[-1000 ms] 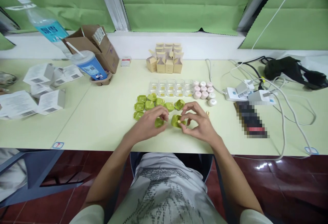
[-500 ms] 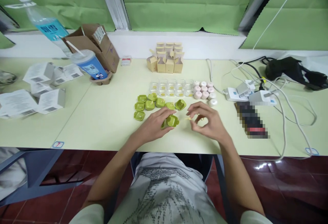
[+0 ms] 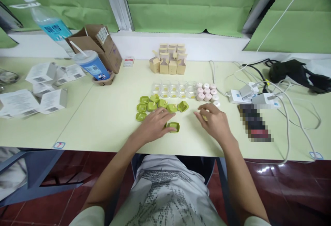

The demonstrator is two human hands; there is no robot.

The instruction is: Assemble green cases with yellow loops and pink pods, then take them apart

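Observation:
My left hand (image 3: 154,125) lies flat on the table with its fingers stretched out. Its fingertips rest beside an open green case (image 3: 173,126) and point at the cluster of several green cases (image 3: 155,104). My right hand (image 3: 215,121) is low on the table to the right, fingers curled over a small yellow piece (image 3: 204,117). Behind it lie several pink round pieces (image 3: 206,91) and a row of clear small boxes (image 3: 172,90).
Small tan cartons (image 3: 169,62) stand at the back. A blue cup (image 3: 91,64), a brown cardboard box (image 3: 97,43), a water bottle (image 3: 50,26) and white boxes (image 3: 38,91) are on the left. A power strip (image 3: 254,98), cables and a black bag (image 3: 297,71) are on the right.
My left hand has set the green case down on the table and flattened out. My right hand moved right, away from the case, and dropped to the table with the small yellow piece.

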